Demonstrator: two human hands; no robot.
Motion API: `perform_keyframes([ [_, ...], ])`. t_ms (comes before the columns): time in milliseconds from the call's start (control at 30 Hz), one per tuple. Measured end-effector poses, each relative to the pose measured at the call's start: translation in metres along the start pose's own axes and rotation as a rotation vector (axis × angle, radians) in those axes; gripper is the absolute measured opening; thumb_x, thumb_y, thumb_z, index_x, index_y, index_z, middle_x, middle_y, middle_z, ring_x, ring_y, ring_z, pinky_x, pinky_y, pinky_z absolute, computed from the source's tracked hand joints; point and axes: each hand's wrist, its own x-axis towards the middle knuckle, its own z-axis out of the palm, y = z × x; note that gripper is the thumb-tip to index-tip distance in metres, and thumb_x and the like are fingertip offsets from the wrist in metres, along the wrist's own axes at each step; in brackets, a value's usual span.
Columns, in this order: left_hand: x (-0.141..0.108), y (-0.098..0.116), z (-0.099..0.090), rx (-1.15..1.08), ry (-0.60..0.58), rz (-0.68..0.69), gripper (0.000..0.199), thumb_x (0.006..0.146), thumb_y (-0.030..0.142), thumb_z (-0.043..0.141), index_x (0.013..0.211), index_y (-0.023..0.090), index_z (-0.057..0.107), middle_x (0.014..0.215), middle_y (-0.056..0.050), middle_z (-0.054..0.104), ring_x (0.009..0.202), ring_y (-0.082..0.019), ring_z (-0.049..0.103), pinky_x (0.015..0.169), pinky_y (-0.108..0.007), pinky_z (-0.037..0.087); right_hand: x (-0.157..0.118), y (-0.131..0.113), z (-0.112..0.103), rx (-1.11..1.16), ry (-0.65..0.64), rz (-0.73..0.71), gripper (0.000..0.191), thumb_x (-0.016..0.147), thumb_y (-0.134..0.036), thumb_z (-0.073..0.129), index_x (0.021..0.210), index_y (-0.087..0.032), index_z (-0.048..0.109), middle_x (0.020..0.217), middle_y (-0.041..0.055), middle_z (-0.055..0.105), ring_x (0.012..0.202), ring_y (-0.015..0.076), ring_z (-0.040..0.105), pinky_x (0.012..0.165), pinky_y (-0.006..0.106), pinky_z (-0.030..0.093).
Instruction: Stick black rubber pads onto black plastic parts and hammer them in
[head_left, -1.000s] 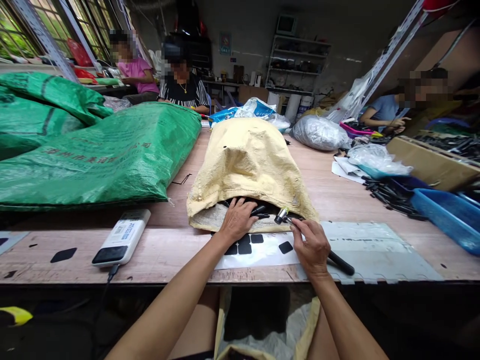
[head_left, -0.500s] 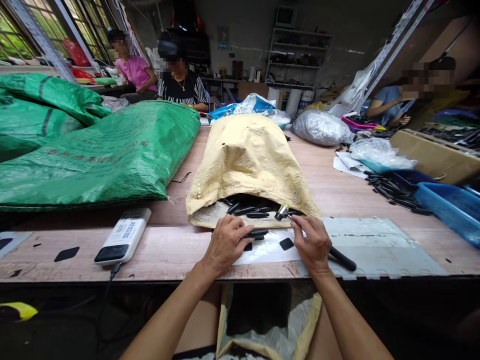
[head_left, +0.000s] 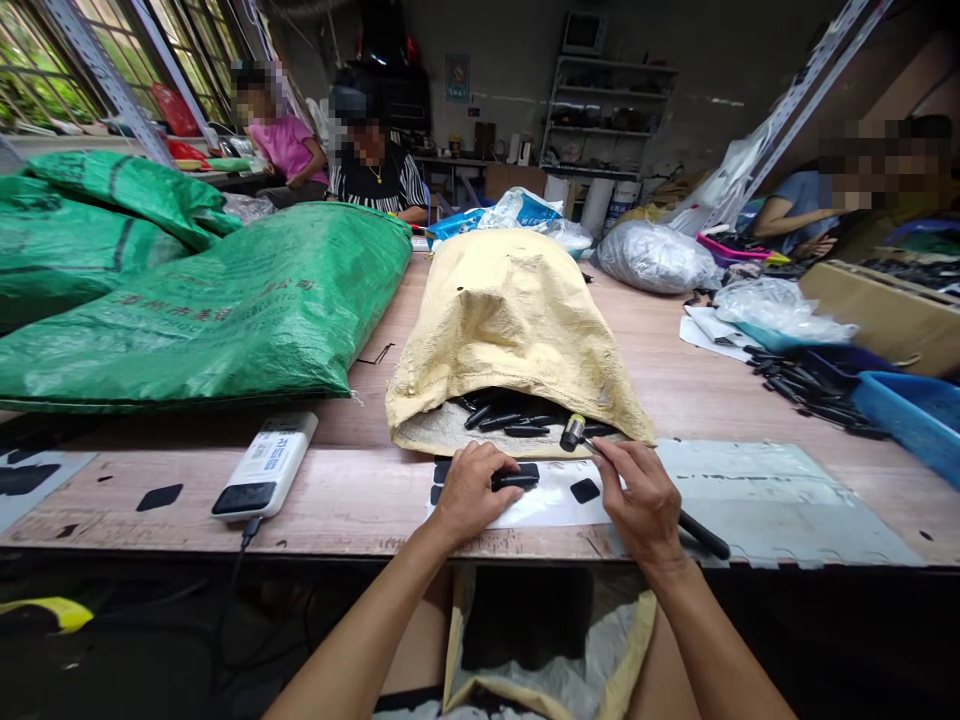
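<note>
My left hand [head_left: 480, 488] is closed on a slim black tubular piece [head_left: 516, 481], low over a white sheet [head_left: 555, 506] with black rounded patches. In my right hand [head_left: 643, 498] is a small hammer [head_left: 573, 432]. Its metal head with a yellowish band points left toward the bag mouth, and its black handle comes out behind the hand to the right. Just beyond both hands lies a yellow woven bag [head_left: 517, 310], its mouth facing me. Several similar black pieces [head_left: 501, 421] show inside the opening; deeper contents are hidden.
Left are a green sack [head_left: 225, 310] and a white cabled device [head_left: 266, 468]. A translucent mat [head_left: 780, 500] lies right, with loose black pieces [head_left: 814, 395] and a blue bin [head_left: 911, 415] beyond. An open bag [head_left: 551, 690] sits below the table edge. Several people sit farther back.
The view has shifted slightly, moving the scene rightward. My left fingers have settled lower around the black piece. My right hand still holds the hammer near the bag mouth.
</note>
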Motion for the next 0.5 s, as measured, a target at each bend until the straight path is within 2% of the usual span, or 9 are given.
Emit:
perform_keyframes([
  [233, 0.000, 0.000, -0.001, -0.017, -0.015, -0.028, 0.017, 0.076, 0.024, 0.077, 0.091, 0.025, 0.069, 0.093, 0.001, 0.068, 0.096, -0.022, 0.056, 0.084, -0.035, 0.038, -0.006, -0.041, -0.019, 0.262, -0.255, 0.076, 0.031, 0.098, -0.025, 0.051, 0.126, -0.027, 0.064, 0.101, 0.0050, 0.068, 0.094, 0.0185, 0.065, 0.084, 0.031, 0.053],
  [333, 0.000, 0.000, -0.001, -0.027, -0.013, -0.024, 0.017, 0.076, 0.023, 0.077, 0.090, 0.025, 0.068, 0.094, 0.002, 0.068, 0.097, -0.021, 0.056, 0.084, -0.034, 0.038, -0.013, -0.047, -0.018, 0.271, -0.323, 0.094, 0.032, 0.099, -0.025, 0.048, 0.128, -0.027, 0.062, 0.098, 0.0051, 0.067, 0.092, 0.0187, 0.065, 0.082, 0.031, 0.053],
  [500, -0.001, -0.001, 0.000, -0.029, 0.002, -0.013, 0.019, 0.074, 0.022, 0.077, 0.091, 0.025, 0.069, 0.092, 0.003, 0.067, 0.096, -0.020, 0.055, 0.084, -0.034, 0.037, -0.023, -0.047, -0.013, 0.254, -0.347, 0.107, 0.032, 0.100, -0.026, 0.046, 0.126, -0.027, 0.063, 0.095, 0.0055, 0.067, 0.088, 0.0190, 0.065, 0.078, 0.031, 0.053],
])
